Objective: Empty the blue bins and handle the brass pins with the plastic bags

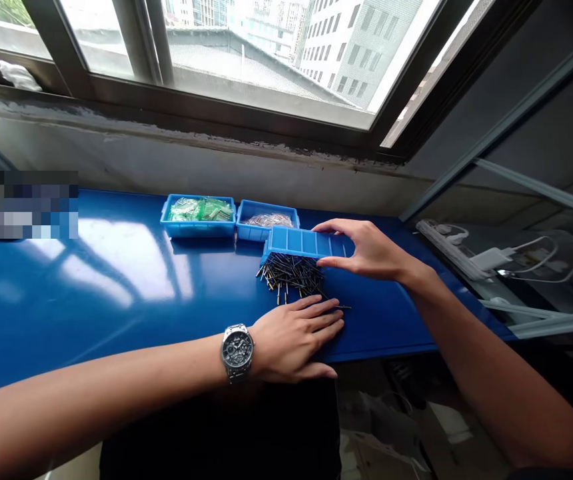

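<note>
Tilted blue bin (294, 241) over dark pins (291, 275) on a blue desk (206, 320)

The right grip (374, 248) holds the bin, thumb on the near side and fingers on the far side, its ribbed face upward. The pins, some with gold-coloured ends, lie in a heap beneath its near edge. The left grip (299, 337) is wide: palm down, fingers extended, at the near edge of the desk, just beside the heap. A watch (237, 351) is on this wrist. Behind stand two blue boxes, the left (199, 230) with green packets (216, 210), the right (251, 232) with pale pieces (269, 221). The desk is glossy and reflects daylight of the window (246, 73); outside are buildings (351, 47). At right, by a metal frame (541, 325), lies a power strip (446, 248) with a white plug (489, 262).
</note>
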The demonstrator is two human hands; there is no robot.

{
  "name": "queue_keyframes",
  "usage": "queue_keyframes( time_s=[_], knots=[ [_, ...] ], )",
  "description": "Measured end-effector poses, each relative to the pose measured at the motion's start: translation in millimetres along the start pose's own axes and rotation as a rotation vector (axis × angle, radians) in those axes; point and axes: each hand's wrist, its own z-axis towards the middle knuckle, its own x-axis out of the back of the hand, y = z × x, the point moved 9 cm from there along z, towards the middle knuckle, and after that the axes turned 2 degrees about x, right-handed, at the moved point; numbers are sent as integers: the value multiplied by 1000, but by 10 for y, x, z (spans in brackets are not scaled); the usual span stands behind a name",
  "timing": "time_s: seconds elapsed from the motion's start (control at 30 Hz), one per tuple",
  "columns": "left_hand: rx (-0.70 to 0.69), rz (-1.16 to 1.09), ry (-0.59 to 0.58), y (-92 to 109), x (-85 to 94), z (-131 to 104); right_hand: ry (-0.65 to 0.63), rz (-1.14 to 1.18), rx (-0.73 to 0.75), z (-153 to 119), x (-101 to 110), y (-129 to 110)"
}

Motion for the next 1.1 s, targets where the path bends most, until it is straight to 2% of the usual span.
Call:
queue_keyframes(
  time_s=[0.3, 0.43, 0.53, 0.6, 0.7, 0.77, 0.83, 0.9, 1.0, 1.1],
  knots=[
    [125, 7, 50, -217, 58, -92, 81, -49, 28, -77, 49, -127],
    [117, 2, 49, -204, 74, -90, 132, -63, 56, -130, 89, -173],
    [79, 25, 57, -132, 172, -109, 178, -79, 26, -249, 179, -147],
    [101, 34, 75, -137, 290, -179, 212, -92, -32, -378, 269, -68],
    [229, 32, 102, -300, 478, -402, 283, -126, -181, -616, 417, 170],
    [376, 55, 143, -517, 589, -606, 323, -141, -302, -762, 476, 379],
    [545, 78, 161, -767, 632, -799, 343, -150, -405, -854, 482, 563],
    [661, 64, 113, -958, 572, -902, 331, -142, -472, -871, 433, 686],
    [703, 40, 56, -1064, 456, -860, 271, -91, -505, -785, 296, 734],
    [667, 25, 54, -1027, 393, -712, 249, -42, -488, -675, 200, 680]
  ],
)
